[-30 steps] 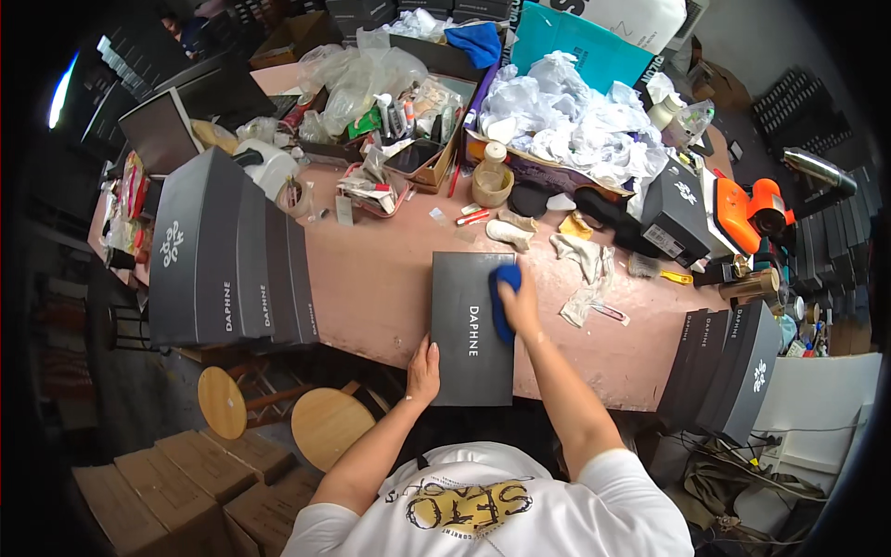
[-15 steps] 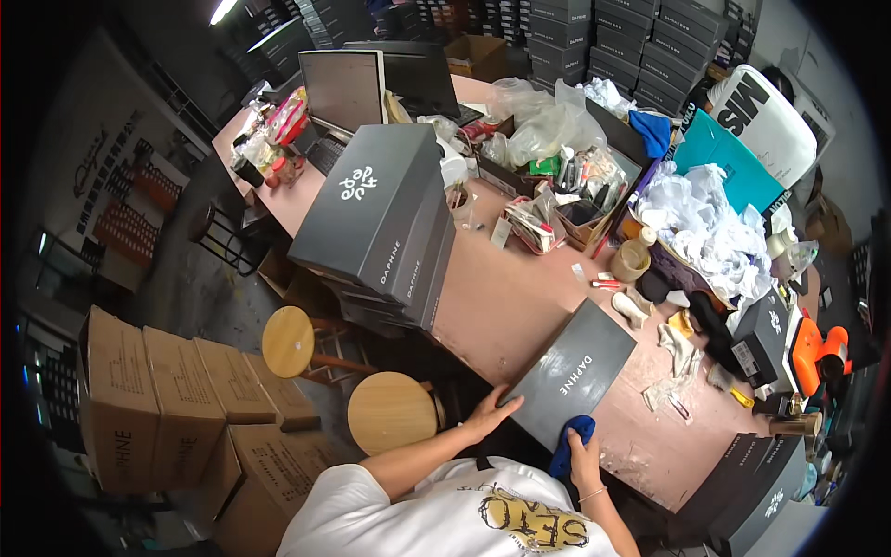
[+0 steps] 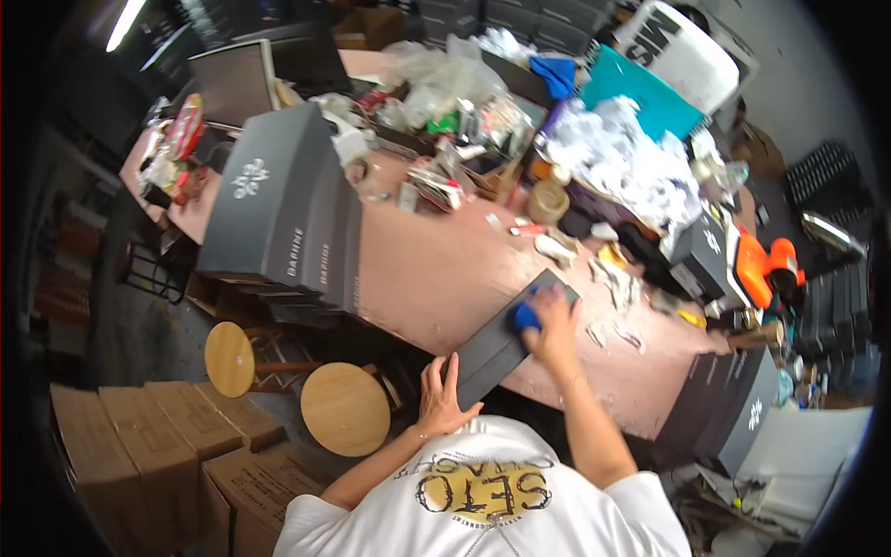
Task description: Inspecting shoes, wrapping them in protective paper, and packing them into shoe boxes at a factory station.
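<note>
A flat dark grey box (image 3: 492, 357) lies on the pinkish table (image 3: 436, 269), with its near end over the table's front edge. My left hand (image 3: 439, 397) holds that near end, fingers spread along the edge. On the lid's far half my right hand (image 3: 554, 320) presses a blue cloth (image 3: 524, 318) against the surface. Only part of the cloth shows under my fingers.
A row of large dark grey boxes (image 3: 283, 213) stands at the table's left. Crumpled white paper (image 3: 626, 162), plastic bags, a tape roll (image 3: 549, 200) and scraps crowd the far side. More dark boxes (image 3: 733, 408) stand at right. Two round wooden stools (image 3: 345, 407) and cardboard cartons (image 3: 148, 446) are below.
The view has swung, so the table now runs diagonally. My right hand with the blue cloth has moved from the box's near end to its far half. My left hand stays at the near end.
</note>
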Motion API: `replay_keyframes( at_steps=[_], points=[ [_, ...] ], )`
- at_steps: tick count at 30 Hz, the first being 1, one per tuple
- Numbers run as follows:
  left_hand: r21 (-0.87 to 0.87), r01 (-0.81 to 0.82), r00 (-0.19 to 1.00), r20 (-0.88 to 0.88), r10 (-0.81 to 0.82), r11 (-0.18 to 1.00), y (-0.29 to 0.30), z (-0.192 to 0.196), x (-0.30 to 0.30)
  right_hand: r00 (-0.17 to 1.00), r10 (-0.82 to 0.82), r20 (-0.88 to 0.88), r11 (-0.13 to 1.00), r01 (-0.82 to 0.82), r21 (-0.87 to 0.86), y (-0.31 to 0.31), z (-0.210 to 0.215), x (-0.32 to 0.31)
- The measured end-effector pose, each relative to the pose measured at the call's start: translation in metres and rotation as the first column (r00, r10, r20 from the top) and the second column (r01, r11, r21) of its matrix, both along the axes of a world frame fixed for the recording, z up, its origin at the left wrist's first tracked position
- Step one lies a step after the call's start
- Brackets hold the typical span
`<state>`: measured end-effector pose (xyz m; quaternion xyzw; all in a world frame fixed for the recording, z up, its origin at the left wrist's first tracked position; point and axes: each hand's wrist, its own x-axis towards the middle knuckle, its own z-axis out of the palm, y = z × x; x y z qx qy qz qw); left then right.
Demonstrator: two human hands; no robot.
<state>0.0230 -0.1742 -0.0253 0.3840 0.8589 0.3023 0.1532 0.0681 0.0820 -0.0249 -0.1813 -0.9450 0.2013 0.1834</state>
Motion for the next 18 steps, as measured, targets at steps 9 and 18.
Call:
replay_keyframes(
  at_steps=[9,18],
  points=[
    [-0.181,0.063,0.988,-0.127,-0.086,0.981,0.001,0.006,0.006,0.938,0.342,0.062,0.936,-0.335,-0.107,-0.085,0.032,-0.013],
    [-0.270,0.195,0.977,-0.031,-0.211,0.943,0.068,0.042,-0.041,0.790,-0.610,-0.058,0.252,0.124,-0.960,0.106,0.021,0.072]
  ],
)
